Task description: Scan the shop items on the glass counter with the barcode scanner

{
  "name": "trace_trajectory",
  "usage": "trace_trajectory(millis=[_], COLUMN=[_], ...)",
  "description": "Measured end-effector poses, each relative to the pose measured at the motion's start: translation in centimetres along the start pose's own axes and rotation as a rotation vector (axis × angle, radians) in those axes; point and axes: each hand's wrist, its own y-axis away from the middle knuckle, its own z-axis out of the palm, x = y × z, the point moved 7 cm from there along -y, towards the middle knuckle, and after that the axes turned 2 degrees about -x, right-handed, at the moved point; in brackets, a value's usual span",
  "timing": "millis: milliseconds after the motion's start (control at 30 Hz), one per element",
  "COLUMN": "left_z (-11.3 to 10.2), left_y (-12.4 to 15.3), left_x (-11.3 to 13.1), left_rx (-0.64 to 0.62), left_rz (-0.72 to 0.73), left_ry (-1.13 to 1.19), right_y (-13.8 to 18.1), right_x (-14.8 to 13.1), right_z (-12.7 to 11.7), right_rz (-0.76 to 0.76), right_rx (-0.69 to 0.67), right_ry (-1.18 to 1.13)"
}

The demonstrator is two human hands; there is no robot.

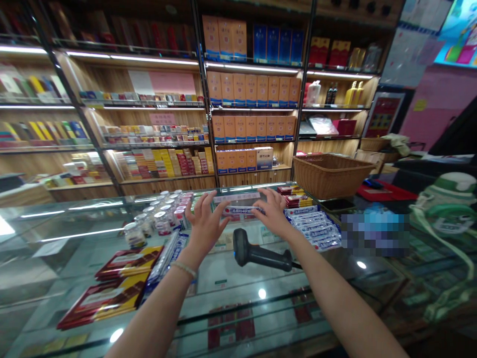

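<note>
Two hands over one glass counter [100, 214]. Left hand [204, 219]: fingers spread, curved, at left end of one blue-and-white packet [244, 211]. Right hand [274, 213]: fingers bent at its right end. Can't tell if either grips firmly. Packet lies crosswise between hands, toward counter's far edge; Chinese characters on it, too small to read surely.

One black barcode scanner [261, 252] nearer, mid-counter, handle pointing right. Right of right hand: about eight blue-and-white wrapped sticks [315, 227], overlapping, so count rough. Toward counter's near left corner: two fanned stacks of chocolate bars [112, 291]; labels blurred. White-lidded jars [134, 234] farther along, roughly a dozen, overlapping. One large wicker basket [331, 174] at far right.

Shelves behind: top, three orange boxes [224, 39], four blue boxes [278, 44], two red boxes [330, 52]; row below, eight orange cartons [251, 89]. Pink shelf sign [162, 119]: two lines, illegible.
</note>
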Motion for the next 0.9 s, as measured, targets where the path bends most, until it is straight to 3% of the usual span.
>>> trace_trajectory(millis=[333,567,900], left_z=[-0.03,-0.04,-0.16], left_y=[0.05,0.06,-0.25], left_x=[-0.17,-0.43,-0.45], left_rx=[0.052,0.065,0.018], left_rz=[0.018,0.035,0.009], left_ry=[-0.038,-0.079,-0.075], right_y=[-0.18,-0.02,-0.09], right_x=[0.26,0.25,-0.03], right_z=[0.42,-0.17,-0.52], right_rz=[0.012,-0.050,-0.063], right_rx=[-0.070,0.043,0.061], right_ry=[-0.056,0.044,0.100])
